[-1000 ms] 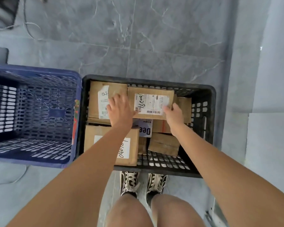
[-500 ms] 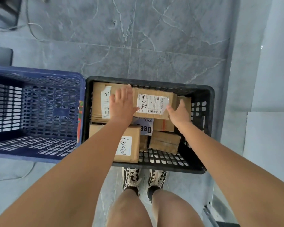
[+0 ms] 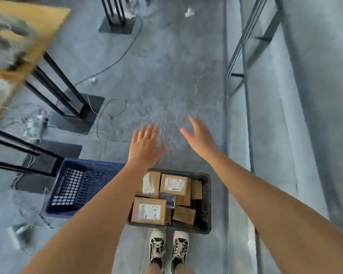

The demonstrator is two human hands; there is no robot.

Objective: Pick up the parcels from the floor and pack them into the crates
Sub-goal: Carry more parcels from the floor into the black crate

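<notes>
Both hands were held out above the grey floor [image 3: 176,56], beyond the crates, and nothing was gripped by either. The left hand [image 3: 145,147] was spread flat, palm down, fingers straight; the right hand [image 3: 201,138] was turned more on edge, fingers extended and relaxed. The parcels [image 3: 173,183] were seen packed inside the black crate [image 3: 204,214], which was set on the floor just ahead of the person's sneakers [image 3: 167,248]. A labelled box [image 3: 149,210] was laid at the crate's near left corner, another labelled one at the far middle, with smaller brown cartons wedged around them and some bare grid floor left at the right. The blue crate [image 3: 81,186] was placed right beside the black one, on its left, partly hidden by the left forearm; no parcels could be made out in it. A table [image 3: 28,32] on black legs was stood at the far left, with cables [image 3: 111,107] trailed over the floor near it.
</notes>
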